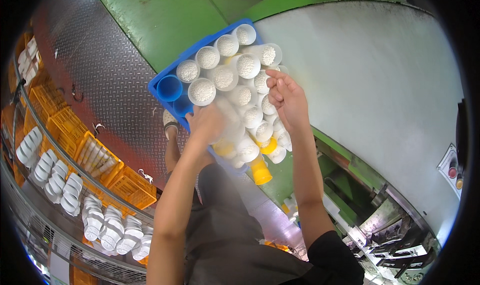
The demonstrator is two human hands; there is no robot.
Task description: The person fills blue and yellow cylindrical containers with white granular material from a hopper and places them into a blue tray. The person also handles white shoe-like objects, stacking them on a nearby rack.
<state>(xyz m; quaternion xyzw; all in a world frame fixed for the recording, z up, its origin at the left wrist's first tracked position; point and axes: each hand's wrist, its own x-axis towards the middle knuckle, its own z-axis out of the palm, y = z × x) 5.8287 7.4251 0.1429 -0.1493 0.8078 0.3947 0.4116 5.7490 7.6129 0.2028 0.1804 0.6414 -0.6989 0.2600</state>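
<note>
Several translucent white cups (202,91) filled with small white pellets stand closely packed in a blue crate (157,83). My left hand (206,122) is at the crate's near left side, smeared by motion, against a blurred translucent cup (231,122); whether its fingers grip that cup cannot be told. My right hand (287,97) is over the crate's right side, fingers curled in toward the thumb, beside the cups there. Anything between those fingers is hidden. Two blue cups (169,87) sit in the left corner, and a yellow cup (260,171) tilts outward at the near edge.
The crate rests by a green machine surface (150,25) and a large grey panel (360,70). Left of it is a patterned metal floor plate (100,50). White clog-shaped shoes (107,227) hang along a curved rail, with orange crates (132,185) behind. A button box (452,172) is far right.
</note>
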